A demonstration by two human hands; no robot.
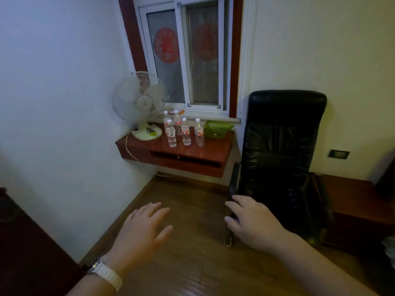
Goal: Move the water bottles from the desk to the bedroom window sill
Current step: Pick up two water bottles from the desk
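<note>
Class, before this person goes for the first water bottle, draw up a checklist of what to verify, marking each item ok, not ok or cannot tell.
1. The left hand is empty: ok, fingers spread, holding nothing.
2. The right hand is free: cannot tell; it lies over the armrest of the black chair and may be gripping it.
3. The water bottles are upright and capped: ok, five stand on the desk.
4. The bottles are within reach: not ok; both hands are well short of the desk.
5. There is room on the window sill: cannot tell; the bottles and the fan hide part of it.
</note>
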